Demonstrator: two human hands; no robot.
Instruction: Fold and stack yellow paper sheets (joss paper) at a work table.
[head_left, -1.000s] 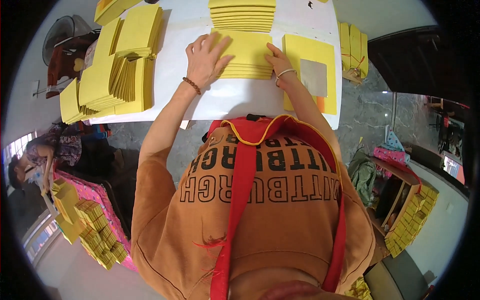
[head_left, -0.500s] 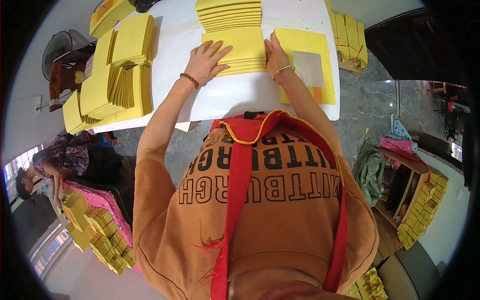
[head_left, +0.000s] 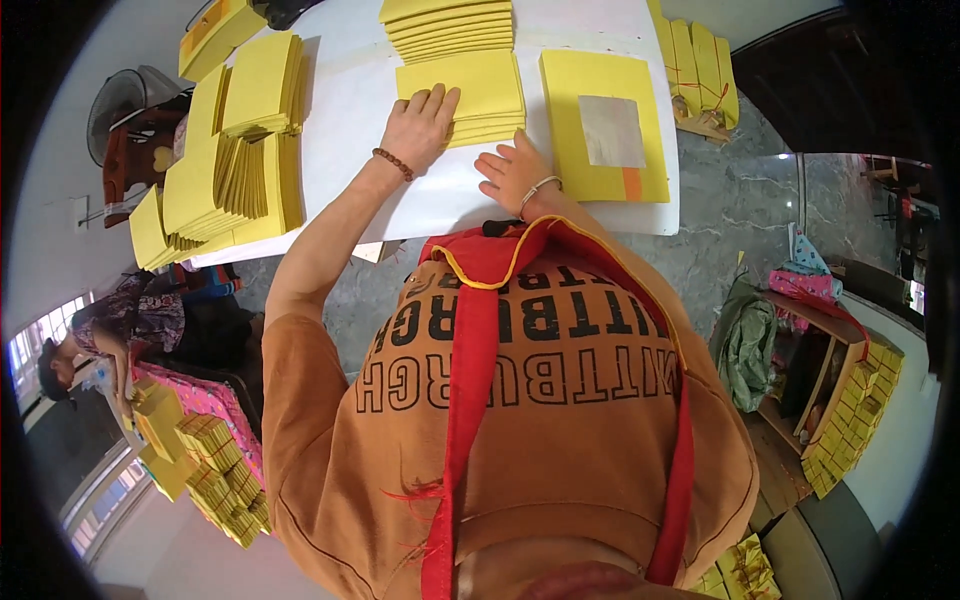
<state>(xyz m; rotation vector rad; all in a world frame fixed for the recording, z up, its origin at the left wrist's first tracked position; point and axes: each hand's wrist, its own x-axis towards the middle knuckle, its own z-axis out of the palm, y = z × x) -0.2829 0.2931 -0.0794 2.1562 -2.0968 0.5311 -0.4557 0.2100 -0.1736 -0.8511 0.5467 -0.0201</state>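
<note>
A fanned stack of folded yellow paper (head_left: 485,90) lies on the white tabletop in front of me. My left hand (head_left: 422,125) rests on its left side, fingers stretched out over the top sheet. Just off the stack's near right corner is my right hand (head_left: 513,174), palm turned inward and fingers apart, with nothing in it. To its right lies a pile of flat yellow sheets (head_left: 565,130), bearing a grey square (head_left: 612,132) and a small orange strip (head_left: 632,184). Directly behind the near stack sits a second fanned yellow stack (head_left: 447,30).
Several leaning stacks of yellow paper (head_left: 265,85) fill the table's left side. Tied yellow bundles (head_left: 700,70) stand beyond its right edge. At left, another person (head_left: 125,325) works beside more yellow bundles (head_left: 215,455). A fan (head_left: 115,110) stands at far left.
My right hand has come away from the stack's right edge, moving toward me and slightly left. The left hand has shifted slightly right, its fingers closer together, still on the stack.
</note>
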